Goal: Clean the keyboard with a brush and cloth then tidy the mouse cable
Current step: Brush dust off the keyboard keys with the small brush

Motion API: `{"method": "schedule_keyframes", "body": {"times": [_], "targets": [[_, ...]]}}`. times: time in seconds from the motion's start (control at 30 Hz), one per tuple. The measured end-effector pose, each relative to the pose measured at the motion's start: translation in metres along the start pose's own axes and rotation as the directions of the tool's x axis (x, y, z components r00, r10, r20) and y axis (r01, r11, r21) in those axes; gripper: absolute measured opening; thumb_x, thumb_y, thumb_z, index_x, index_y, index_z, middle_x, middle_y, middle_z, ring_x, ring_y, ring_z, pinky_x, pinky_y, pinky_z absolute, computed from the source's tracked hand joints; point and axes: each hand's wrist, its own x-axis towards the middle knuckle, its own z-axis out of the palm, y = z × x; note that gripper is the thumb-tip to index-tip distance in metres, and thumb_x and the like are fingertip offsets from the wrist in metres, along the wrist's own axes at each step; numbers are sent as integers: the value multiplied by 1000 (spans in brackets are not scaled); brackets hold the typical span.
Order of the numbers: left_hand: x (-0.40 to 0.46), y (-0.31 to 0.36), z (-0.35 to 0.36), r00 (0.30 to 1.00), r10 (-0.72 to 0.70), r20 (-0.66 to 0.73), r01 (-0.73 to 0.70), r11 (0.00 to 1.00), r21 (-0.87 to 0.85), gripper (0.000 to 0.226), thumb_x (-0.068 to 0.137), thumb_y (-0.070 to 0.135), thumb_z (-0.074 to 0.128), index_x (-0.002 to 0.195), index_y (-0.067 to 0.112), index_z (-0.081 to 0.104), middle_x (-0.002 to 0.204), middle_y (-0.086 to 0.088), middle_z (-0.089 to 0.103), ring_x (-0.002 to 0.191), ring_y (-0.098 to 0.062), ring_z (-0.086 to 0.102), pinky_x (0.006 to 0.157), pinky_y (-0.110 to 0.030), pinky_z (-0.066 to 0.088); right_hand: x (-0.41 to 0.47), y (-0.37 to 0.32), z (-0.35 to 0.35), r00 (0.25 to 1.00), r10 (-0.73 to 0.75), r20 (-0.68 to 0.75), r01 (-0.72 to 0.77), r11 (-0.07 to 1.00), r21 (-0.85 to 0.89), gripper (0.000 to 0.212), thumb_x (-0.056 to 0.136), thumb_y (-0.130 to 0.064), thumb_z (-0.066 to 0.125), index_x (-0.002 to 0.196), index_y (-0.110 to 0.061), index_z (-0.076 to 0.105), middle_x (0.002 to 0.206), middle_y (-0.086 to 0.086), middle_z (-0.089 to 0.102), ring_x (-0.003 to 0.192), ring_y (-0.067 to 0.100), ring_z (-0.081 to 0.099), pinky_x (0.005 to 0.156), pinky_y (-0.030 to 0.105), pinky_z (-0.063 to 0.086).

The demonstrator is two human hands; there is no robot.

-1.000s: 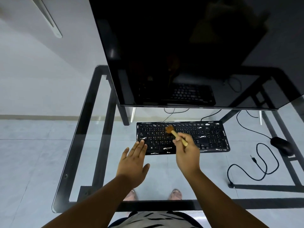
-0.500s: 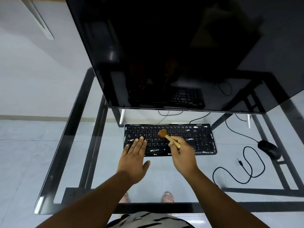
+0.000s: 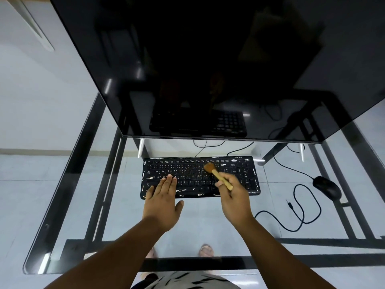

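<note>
Compared with one second ago, the brush [image 3: 216,173] is now sitting further to the right on the keyboard [image 3: 200,177]: its bristles were over the middle keys and they are now touching the upper rows nearer the number pad. So the sweeping is moving across the keys from the middle to the right, and I judge the brushing step is only partly done, with the cloth step and the cable step still waiting. The right hand [image 3: 234,197] is holding the wooden handle with curled fingers. The left hand [image 3: 163,202] is staying flat with straight fingers on the lower left keys, steadying the keyboard on the glass tabletop [image 3: 87,184]. No cloth is visible. At the right, the mouse [image 3: 327,187] is lying well apart from the keyboard, and its cable [image 3: 300,207] is making loose loops beside it. The big dark monitor [image 3: 208,69] is hanging over the back edge, leaving little room there.
</note>
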Motion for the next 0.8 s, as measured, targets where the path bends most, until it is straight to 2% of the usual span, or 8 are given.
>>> {"method": "schedule_keyframes", "body": {"times": [0.07,0.2,0.3,0.4,0.5,0.63,0.7,0.8], "targets": [[1,5,0,1000,-18,-18,18,1000,-1,72,98,53,28,155,19,1,163,2,-2,150,-16,0,120,-41,7,-2,4,-3,998,-15,65,19,998,-61,20,97,-23,55,113,-32,62,72,-2,67,48,8,47,49,30,41],[4,18,5,1000,6,-1,-6,1000,2,72,98,52,26,155,19,-4,162,3,-10,149,-15,-6,121,-41,3,0,18,-11,995,29,-92,-36,996,-79,20,97,-26,52,115,-31,60,67,-5,64,49,11,49,51,32,45],[6,28,7,999,50,3,-50,999,-7,72,99,52,25,154,20,-7,161,4,-15,149,-14,-11,120,-40,-1,0,22,-20,998,9,-66,-13,999,-52,21,98,-24,53,116,-32,60,68,-3,65,47,8,45,50,31,42],[10,35,8,998,70,2,-70,997,-26,72,99,51,27,154,20,-8,160,5,-17,148,-14,-13,119,-38,-2,-1,26,-29,994,35,-100,-47,991,-123,23,98,-26,52,119,-31,60,76,-10,66,56,10,55,55,29,47],[14,42,9,997,80,5,-80,996,-45,73,99,51,30,155,20,-6,160,5,-17,149,-14,-12,119,-37,-1,1,31,-41,974,86,-208,-102,993,-67,24,98,-25,51,121,-29,58,83,-8,68,65,14,60,61,32,51],[21,49,9,998,70,3,-70,996,-54,74,98,51,30,155,20,-6,161,6,-17,149,-13,-12,120,-37,1,2,35,-53,987,86,-136,-102,988,-117,23,99,-26,50,121,-29,58,80,-13,65,60,7,56,57,26,45],[24,51,9,998,60,6,-59,996,-66,74,98,51,31,155,20,-4,161,6,-15,149,-13,-10,121,-37,2,4,39,-58,973,118,-197,-147,979,-138,25,99,-27,48,122,-27,57,79,-11,65,67,10,59,60,28,47],[25,54,10,998,49,25,-48,997,-53,73,98,52,30,155,20,-3,161,5,-15,149,-14,-11,121,-38,2,4,39,-62,972,122,-200,-133,990,-46,24,99,-26,50,122,-27,57,83,-11,67,65,8,59,60,27,47]]}}
